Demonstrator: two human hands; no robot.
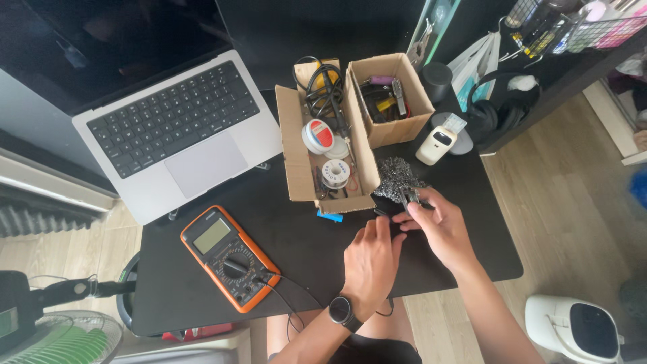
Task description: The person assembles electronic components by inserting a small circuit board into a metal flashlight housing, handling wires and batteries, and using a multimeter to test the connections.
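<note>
Two cardboard boxes (pixel 325 145), two solder spools (pixel 318 136), one multimeter (pixel 229 257), one laptop (pixel 176 128).

Matt black table top (pixel 317 249); brown corrugated cardboard boxes (pixel 296 155) with rough torn edges. Laptop (pixel 168 128) in smooth silver metal with matt black keys; multimeter (pixel 229 257) in glossy orange plastic. Coarse grey wire-wool pad (pixel 394 180); pale wood-grain floor (pixel 573 209).

Orange multimeter (pixel 230 258) w/ black dial, silver laptop (pixel 176 131), brown cardboard boxes (pixel 391 100), black table (pixel 317 236).
</note>
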